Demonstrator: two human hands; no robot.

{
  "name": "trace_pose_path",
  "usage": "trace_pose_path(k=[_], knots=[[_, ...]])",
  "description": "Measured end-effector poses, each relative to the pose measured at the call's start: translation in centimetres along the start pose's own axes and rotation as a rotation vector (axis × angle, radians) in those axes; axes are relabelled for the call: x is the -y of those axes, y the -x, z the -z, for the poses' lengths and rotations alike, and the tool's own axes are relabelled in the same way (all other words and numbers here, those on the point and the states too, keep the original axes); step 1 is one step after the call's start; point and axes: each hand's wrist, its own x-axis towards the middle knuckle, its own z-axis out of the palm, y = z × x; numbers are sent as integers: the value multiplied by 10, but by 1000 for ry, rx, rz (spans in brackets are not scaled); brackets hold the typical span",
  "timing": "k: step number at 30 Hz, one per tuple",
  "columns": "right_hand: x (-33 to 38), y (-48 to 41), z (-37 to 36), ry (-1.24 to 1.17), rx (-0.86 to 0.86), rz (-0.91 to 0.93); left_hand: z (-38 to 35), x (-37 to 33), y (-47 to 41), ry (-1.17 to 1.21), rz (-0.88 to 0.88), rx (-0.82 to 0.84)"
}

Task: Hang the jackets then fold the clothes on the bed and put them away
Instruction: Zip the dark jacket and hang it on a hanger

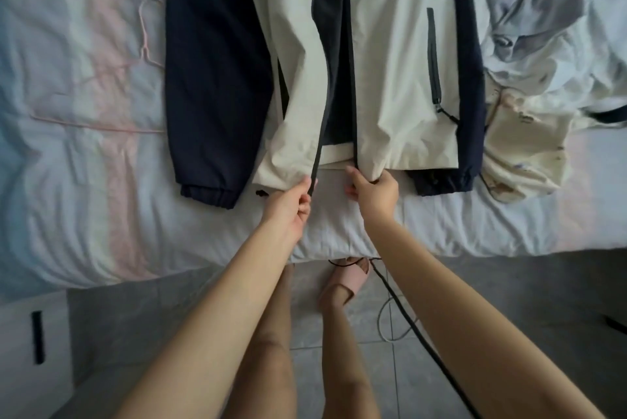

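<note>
While the jacket (390, 79) lies flat and unzipped on the bed (101, 181), my left hand (291, 205) pinches one zipper edge at the hem; my right hand (375, 189) grips the other hem corner.

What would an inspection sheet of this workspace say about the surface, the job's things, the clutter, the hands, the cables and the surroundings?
Surface: bed, pale wrinkled sheet.
Job's things: jacket, cream and navy, lies flat and unzipped; pink hanger lies on the sheet beside it.
Clutter: crumpled clothes heaped on the jacket's other side.
Hands: left hand pinches one front zipper edge; right hand grips the other at the hem.
Cables: black cable and white cable on the floor.
Surroundings: tiled floor, pink slipper, white cabinet.
</note>
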Motion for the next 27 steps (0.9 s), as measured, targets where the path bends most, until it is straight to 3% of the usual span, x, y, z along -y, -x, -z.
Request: trace_pose_path(k=[3, 6, 10, 15, 20, 27], knots=[[9, 18, 9, -224, 200, -81, 5, 5, 5, -43, -81, 54], [21, 33, 24, -368, 290, -63, 8, 5, 15, -64, -177, 115], [24, 48, 38, -423, 393, 12, 15, 4, 31, -165, -272, 127], [23, 63, 45, -493, 524, -26, 9, 10, 47, -238, -287, 157], [22, 79, 46, -503, 595, -21, -8, 12, 62, -170, -318, 287], [24, 91, 43, -560, 518, 65, -20, 14, 72, -121, -386, 178]])
